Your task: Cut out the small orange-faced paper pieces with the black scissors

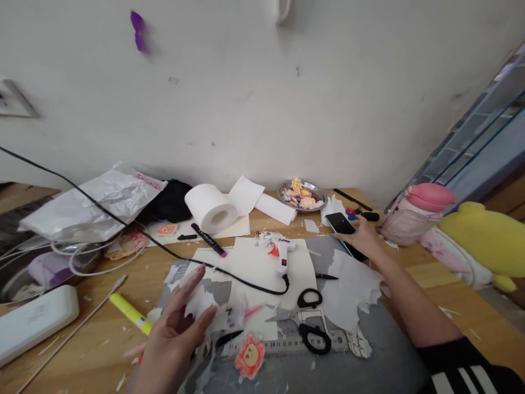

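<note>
My right hand [363, 238] reaches to the far right of the work area and grips a black smartphone [339, 223], thumb along one edge and fingers at the other. Low on the left, my left hand [174, 334] hovers with fingers apart and nothing in it, beside torn white paper scraps [200, 301]. Between the hands lie a white hot glue gun [281, 257] on white paper [250, 268], black-handled scissors [314, 323], a steel ruler [283, 345] and an orange flower-shaped paper cutout [250, 357] with a small face.
A toilet roll [211, 208] and a metal plate [283, 189] of paper cutouts stand by the wall. A black cord [156, 243] crosses the left side. Right are a pink bottle [410, 213] and a yellow plush toy [484, 235]. A yellow highlighter [129, 313] lies left.
</note>
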`<control>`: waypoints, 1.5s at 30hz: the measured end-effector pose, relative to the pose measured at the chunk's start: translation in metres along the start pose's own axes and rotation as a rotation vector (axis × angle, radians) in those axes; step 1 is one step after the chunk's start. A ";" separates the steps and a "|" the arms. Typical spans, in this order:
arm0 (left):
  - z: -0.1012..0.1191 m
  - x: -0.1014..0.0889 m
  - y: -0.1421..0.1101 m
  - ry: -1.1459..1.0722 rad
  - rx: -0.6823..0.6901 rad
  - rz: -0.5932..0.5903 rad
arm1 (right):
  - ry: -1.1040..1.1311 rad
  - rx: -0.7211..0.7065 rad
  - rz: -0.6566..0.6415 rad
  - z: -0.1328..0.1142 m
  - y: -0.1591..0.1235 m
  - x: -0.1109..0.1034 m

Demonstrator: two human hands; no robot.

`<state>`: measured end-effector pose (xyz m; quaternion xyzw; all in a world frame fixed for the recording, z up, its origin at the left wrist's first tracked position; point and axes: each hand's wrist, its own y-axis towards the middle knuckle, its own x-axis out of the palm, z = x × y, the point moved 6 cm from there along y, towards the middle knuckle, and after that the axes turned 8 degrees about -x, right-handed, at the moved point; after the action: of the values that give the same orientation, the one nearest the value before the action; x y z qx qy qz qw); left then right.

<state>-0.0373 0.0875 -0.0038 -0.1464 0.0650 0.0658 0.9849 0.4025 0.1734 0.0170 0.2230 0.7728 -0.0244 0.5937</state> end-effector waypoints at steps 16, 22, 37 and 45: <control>-0.003 0.009 0.003 0.032 0.206 -0.031 | 0.219 -0.274 0.048 0.010 -0.013 -0.012; 0.002 0.010 0.001 0.108 0.199 -0.100 | 0.288 -0.273 0.135 0.016 -0.012 -0.009; 0.002 0.015 0.001 0.044 0.125 -0.127 | 0.276 -0.168 0.280 0.034 -0.008 -0.016; -0.014 0.019 0.003 -0.170 -0.044 -0.146 | 0.215 -0.152 0.183 0.025 -0.011 -0.017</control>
<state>-0.0201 0.0883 -0.0204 -0.1663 -0.0314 0.0074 0.9856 0.4246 0.1509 0.0229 0.2479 0.8081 0.1124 0.5224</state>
